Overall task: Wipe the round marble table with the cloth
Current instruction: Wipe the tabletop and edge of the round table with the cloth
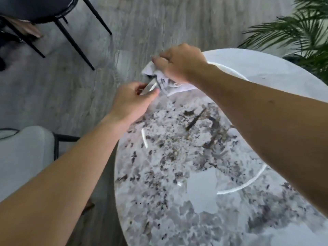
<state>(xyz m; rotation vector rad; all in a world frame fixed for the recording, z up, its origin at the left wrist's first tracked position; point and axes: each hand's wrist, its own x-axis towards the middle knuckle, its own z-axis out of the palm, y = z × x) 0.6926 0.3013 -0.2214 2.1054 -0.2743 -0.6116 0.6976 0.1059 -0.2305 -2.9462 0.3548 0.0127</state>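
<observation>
Both bare forearms reach up from the lower corners toward the frame's centre top. The right hand (179,63) is knuckles-up, fingers curled tight on a bunched pale cloth (165,80) at the far left rim of the round marble table (177,183). The left hand (133,100), just below and left of it, has thumb and fingers pinched together at the cloth's lower edge. A dark chair (53,16) stands upper left, a palm plant (301,32) upper right

Home dining area, round marble table (195,201), chairs (35,8), potted palm (301,29), wood-look floor (142,18)
</observation>
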